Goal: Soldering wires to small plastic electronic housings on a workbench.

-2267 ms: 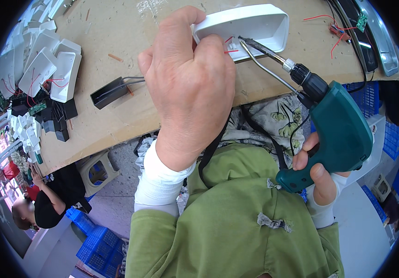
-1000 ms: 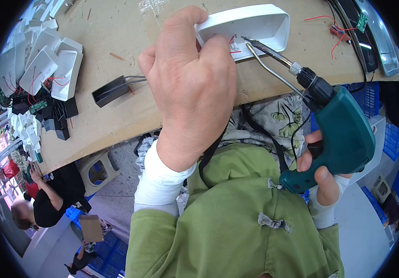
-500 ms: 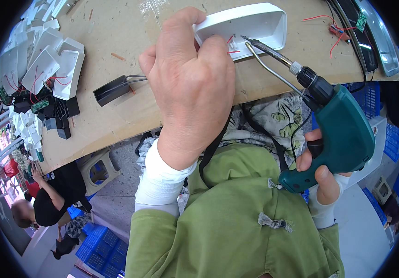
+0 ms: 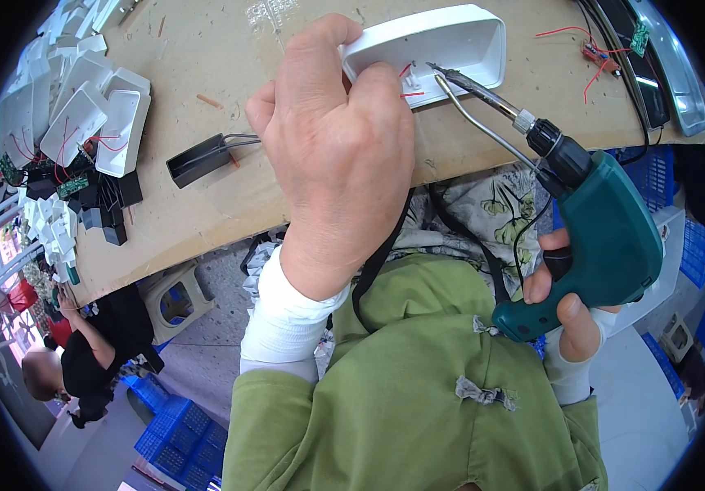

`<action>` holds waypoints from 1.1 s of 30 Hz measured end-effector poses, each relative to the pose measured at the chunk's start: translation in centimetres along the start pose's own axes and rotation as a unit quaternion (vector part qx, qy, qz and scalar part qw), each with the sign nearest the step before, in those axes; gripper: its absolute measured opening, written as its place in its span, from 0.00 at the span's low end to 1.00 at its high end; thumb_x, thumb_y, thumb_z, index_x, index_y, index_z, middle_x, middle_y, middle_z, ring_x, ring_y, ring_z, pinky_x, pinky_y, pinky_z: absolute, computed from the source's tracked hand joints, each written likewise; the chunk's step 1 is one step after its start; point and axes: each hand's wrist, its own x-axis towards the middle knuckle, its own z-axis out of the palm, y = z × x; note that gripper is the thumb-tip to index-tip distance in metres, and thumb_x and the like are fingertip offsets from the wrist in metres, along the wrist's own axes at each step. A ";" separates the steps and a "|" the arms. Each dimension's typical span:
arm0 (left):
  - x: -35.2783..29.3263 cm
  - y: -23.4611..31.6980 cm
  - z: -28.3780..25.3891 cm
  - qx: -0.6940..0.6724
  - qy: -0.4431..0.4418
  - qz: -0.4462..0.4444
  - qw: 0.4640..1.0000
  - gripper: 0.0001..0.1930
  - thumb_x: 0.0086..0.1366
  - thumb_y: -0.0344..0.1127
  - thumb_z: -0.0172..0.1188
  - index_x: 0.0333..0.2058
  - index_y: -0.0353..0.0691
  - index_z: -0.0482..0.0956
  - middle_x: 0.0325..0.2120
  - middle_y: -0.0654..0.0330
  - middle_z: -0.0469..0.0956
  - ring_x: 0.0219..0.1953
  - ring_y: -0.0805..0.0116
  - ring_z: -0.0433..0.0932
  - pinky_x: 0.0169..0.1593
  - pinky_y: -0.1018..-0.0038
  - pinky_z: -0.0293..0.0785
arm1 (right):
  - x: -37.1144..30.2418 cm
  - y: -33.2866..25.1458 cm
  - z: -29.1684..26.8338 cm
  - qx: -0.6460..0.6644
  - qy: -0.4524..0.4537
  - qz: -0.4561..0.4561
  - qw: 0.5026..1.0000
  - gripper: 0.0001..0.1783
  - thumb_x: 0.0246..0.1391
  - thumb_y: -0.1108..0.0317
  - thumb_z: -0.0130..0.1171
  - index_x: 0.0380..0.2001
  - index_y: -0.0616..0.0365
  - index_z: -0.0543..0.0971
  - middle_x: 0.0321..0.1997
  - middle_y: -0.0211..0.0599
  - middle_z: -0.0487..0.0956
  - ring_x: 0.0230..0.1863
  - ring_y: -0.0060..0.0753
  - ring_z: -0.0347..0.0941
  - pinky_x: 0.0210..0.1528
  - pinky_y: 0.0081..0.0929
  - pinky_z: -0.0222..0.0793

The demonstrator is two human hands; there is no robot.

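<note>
My left hand [image 4: 340, 135] grips the near left end of a white plastic housing [image 4: 463, 37], its thumb and index finger reaching inside. Short red wires [image 4: 408, 70] stick up by those fingertips, next to a small white post in the housing. In my right hand [image 4: 561, 295] is a green pistol-shaped soldering gun [image 4: 610, 233], fingers wrapped round its handle near the trigger. The dark soldering tip [image 4: 442, 70] points into the housing close to the wires; whether it touches anything I cannot tell. A thin metal feed tube [image 4: 483, 127] runs beneath the tip.
Left of my hand lies a black box [image 4: 198, 160] with two leads. White housings [image 4: 74, 123] with red wires and circuit boards pile up at the far left. Right of the work are a red-wired part [image 4: 602, 57] and a long silver casing [image 4: 680, 82]. Another person [image 4: 94, 344] sits at lower left.
My hands, the housing and the soldering gun hold almost the same position. The red wires shift very slightly near my left fingertips. The person at lower left has moved a little.
</note>
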 end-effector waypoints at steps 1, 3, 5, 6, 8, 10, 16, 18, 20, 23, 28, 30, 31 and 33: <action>0.0 0.0 0.1 -0.001 0.000 0.000 1.000 0.05 0.50 0.31 0.61 0.28 0.41 0.80 0.42 0.62 0.71 0.30 0.68 0.68 0.38 0.68 0.58 | 0.0 0.0 0.0 0.002 0.002 0.002 1.000 0.41 0.39 0.62 0.68 0.55 0.66 0.63 0.44 0.48 0.74 0.28 0.29 0.74 0.29 0.25 0.74; 0.0 0.0 0.1 0.000 0.000 0.000 1.000 0.05 0.50 0.31 0.61 0.28 0.41 0.80 0.42 0.62 0.71 0.30 0.68 0.68 0.38 0.68 0.58 | 0.1 0.1 -0.1 0.001 -0.002 0.002 1.000 0.41 0.39 0.63 0.68 0.55 0.66 0.63 0.44 0.48 0.74 0.28 0.29 0.74 0.29 0.25 0.74; 0.0 0.0 0.1 0.003 0.001 0.000 1.000 0.05 0.50 0.31 0.61 0.28 0.41 0.80 0.42 0.62 0.71 0.30 0.68 0.68 0.38 0.68 0.58 | 0.1 0.2 -0.2 0.001 -0.006 0.001 1.000 0.41 0.39 0.63 0.68 0.56 0.66 0.63 0.44 0.48 0.74 0.28 0.29 0.74 0.29 0.25 0.74; 0.0 0.1 0.0 0.003 0.000 0.000 1.000 0.05 0.50 0.31 0.61 0.28 0.41 0.80 0.42 0.62 0.71 0.30 0.68 0.68 0.38 0.69 0.58 | 0.0 0.3 -0.3 0.005 -0.004 0.001 1.000 0.41 0.39 0.63 0.68 0.56 0.66 0.63 0.44 0.48 0.74 0.28 0.29 0.74 0.28 0.25 0.74; -0.1 -0.1 0.2 0.004 0.000 0.000 1.000 0.05 0.50 0.31 0.61 0.28 0.41 0.80 0.42 0.62 0.72 0.30 0.68 0.68 0.38 0.69 0.58 | 0.0 0.3 -0.3 0.009 -0.002 0.001 1.000 0.41 0.38 0.63 0.68 0.56 0.66 0.63 0.45 0.48 0.74 0.28 0.29 0.74 0.28 0.24 0.73; -0.4 -0.8 1.1 -0.071 0.014 -0.049 0.996 0.06 0.50 0.31 0.62 0.28 0.41 0.80 0.42 0.62 0.73 0.31 0.68 0.70 0.39 0.70 0.60 | 0.0 0.2 -0.2 0.007 -0.002 -0.007 1.000 0.41 0.38 0.63 0.68 0.56 0.66 0.63 0.45 0.49 0.75 0.28 0.29 0.75 0.28 0.24 0.73; -0.8 -1.4 0.8 -0.192 0.050 -0.052 0.979 0.08 0.47 0.25 0.66 0.29 0.38 0.80 0.43 0.55 0.74 0.38 0.62 0.73 0.44 0.69 0.69 | 0.1 0.3 -0.5 0.001 -0.002 0.000 1.000 0.41 0.37 0.62 0.68 0.55 0.67 0.64 0.45 0.49 0.75 0.27 0.30 0.75 0.27 0.24 0.73; -1.0 -1.9 0.9 -0.181 0.058 -0.027 0.981 0.09 0.47 0.24 0.66 0.29 0.37 0.80 0.43 0.54 0.74 0.39 0.60 0.73 0.44 0.69 0.70 | 0.1 0.1 -0.4 0.001 0.003 -0.003 1.000 0.41 0.37 0.62 0.68 0.54 0.67 0.65 0.45 0.49 0.75 0.27 0.29 0.75 0.27 0.24 0.73; -1.0 -2.2 0.9 -0.169 0.066 -0.002 0.983 0.09 0.47 0.23 0.65 0.30 0.37 0.80 0.43 0.53 0.74 0.39 0.59 0.73 0.43 0.68 0.71 | 0.0 0.0 -0.3 0.001 0.007 -0.006 1.000 0.41 0.36 0.62 0.69 0.54 0.67 0.65 0.44 0.49 0.75 0.27 0.29 0.75 0.27 0.24 0.73; -1.0 -2.2 0.5 -0.186 0.088 0.012 0.978 0.09 0.46 0.24 0.65 0.30 0.37 0.80 0.42 0.52 0.74 0.40 0.59 0.73 0.45 0.69 0.69 | 0.0 0.0 -0.2 0.007 0.008 -0.006 1.000 0.41 0.37 0.62 0.69 0.54 0.68 0.65 0.44 0.49 0.75 0.27 0.29 0.75 0.27 0.24 0.73; -0.9 -2.9 0.2 -0.120 0.028 0.037 0.992 0.09 0.47 0.23 0.64 0.30 0.37 0.80 0.43 0.53 0.74 0.43 0.57 0.72 0.47 0.69 0.67 | 0.0 0.3 -0.4 0.017 0.001 0.004 1.000 0.41 0.37 0.63 0.69 0.54 0.67 0.65 0.45 0.49 0.75 0.28 0.29 0.75 0.28 0.24 0.73; -0.9 -3.2 0.3 -0.123 0.036 0.047 0.991 0.09 0.48 0.23 0.64 0.31 0.37 0.79 0.43 0.53 0.73 0.43 0.58 0.72 0.46 0.69 0.67 | -0.2 0.4 -0.8 0.024 -0.008 0.022 0.999 0.40 0.37 0.64 0.69 0.54 0.68 0.65 0.45 0.49 0.75 0.28 0.29 0.75 0.29 0.24 0.73; -0.9 -3.3 0.4 -0.126 0.044 0.058 0.989 0.10 0.48 0.23 0.63 0.32 0.38 0.78 0.42 0.53 0.73 0.43 0.58 0.72 0.46 0.70 0.67 | -0.3 0.6 -1.0 0.031 -0.018 0.039 0.999 0.40 0.36 0.64 0.69 0.54 0.68 0.65 0.46 0.49 0.74 0.29 0.29 0.75 0.29 0.25 0.73; -0.9 -3.3 0.1 -0.124 0.046 0.059 0.989 0.09 0.50 0.24 0.63 0.32 0.38 0.77 0.42 0.53 0.73 0.42 0.59 0.72 0.45 0.69 0.67 | -0.7 0.8 -1.6 0.036 -0.039 0.032 0.998 0.40 0.39 0.61 0.69 0.53 0.71 0.64 0.46 0.48 0.73 0.28 0.28 0.73 0.28 0.24 0.71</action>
